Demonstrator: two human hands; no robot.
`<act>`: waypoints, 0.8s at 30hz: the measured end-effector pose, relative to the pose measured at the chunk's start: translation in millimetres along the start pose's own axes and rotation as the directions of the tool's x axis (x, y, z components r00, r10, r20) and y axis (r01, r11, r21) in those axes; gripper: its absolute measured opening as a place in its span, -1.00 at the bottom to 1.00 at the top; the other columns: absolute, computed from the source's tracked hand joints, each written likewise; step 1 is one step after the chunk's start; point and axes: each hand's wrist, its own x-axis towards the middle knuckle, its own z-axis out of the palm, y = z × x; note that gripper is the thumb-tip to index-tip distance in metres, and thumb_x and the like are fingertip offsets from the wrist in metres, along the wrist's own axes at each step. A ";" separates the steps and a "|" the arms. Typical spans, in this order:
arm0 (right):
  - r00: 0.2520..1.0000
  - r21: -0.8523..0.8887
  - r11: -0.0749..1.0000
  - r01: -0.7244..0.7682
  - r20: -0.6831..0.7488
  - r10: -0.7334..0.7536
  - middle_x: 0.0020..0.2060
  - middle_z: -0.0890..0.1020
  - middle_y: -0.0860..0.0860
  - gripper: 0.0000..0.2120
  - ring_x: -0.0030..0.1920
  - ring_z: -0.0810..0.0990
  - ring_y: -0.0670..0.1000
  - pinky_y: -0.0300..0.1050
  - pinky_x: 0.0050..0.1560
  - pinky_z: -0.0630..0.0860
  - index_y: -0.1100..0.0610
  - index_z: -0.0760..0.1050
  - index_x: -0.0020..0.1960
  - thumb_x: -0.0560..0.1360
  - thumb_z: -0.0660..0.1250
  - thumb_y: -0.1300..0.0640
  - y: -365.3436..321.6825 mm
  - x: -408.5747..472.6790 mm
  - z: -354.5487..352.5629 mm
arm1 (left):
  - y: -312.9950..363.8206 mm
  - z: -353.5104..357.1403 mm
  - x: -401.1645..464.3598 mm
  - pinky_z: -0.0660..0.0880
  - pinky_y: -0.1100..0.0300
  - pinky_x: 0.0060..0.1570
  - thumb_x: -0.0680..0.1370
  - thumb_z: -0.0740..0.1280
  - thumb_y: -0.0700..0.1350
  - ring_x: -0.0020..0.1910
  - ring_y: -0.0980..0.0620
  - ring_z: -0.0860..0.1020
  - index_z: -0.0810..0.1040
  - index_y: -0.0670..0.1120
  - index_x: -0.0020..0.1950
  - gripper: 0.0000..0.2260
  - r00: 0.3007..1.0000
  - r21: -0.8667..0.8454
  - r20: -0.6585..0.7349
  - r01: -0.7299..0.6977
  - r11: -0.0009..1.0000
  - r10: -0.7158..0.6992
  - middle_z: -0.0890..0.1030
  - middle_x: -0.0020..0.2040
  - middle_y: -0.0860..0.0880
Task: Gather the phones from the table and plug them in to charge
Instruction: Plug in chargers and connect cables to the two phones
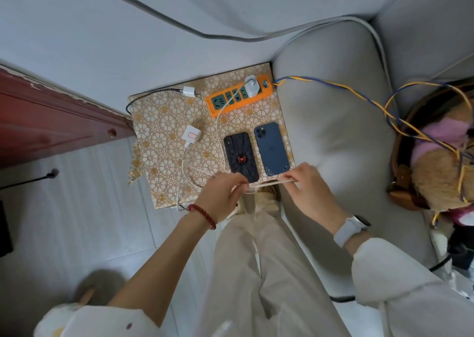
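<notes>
Two phones lie face down side by side on a small table with a gold flower-pattern cloth (pixel 164 121): a black phone with a red spider (pixel 240 156) on the left and a blue phone (pixel 272 148) on the right. Behind them sits an orange power strip (pixel 220 103) with a white charger (pixel 251 86) plugged into it. Its white cable (pixel 218 128) runs down toward my hands. My left hand (pixel 221 195) and my right hand (pixel 305 182) pinch a stretch of white cable (pixel 269 183) between them, just in front of the phones' near ends.
Two loose white chargers lie on the cloth, one at the back (pixel 189 91) with a dark cable, one in the middle (pixel 191 134) with a white cable. A grey sofa arm (pixel 333 121) borders the table on the right. A basket with a plush toy (pixel 436 172) sits further right.
</notes>
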 end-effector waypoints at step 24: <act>0.913 0.153 0.900 -0.407 0.061 0.402 0.03 0.57 0.27 -0.77 0.05 0.52 0.26 -0.04 -0.03 0.38 0.32 0.41 0.08 0.58 0.07 0.20 34.4 56.9 47.3 | -15.1 46.9 35.4 0.57 0.02 0.00 0.56 0.12 -0.18 -0.02 -0.15 0.60 0.46 -0.13 0.25 -0.71 0.817 -0.002 0.327 0.503 0.864 -0.475 0.51 0.25 -0.19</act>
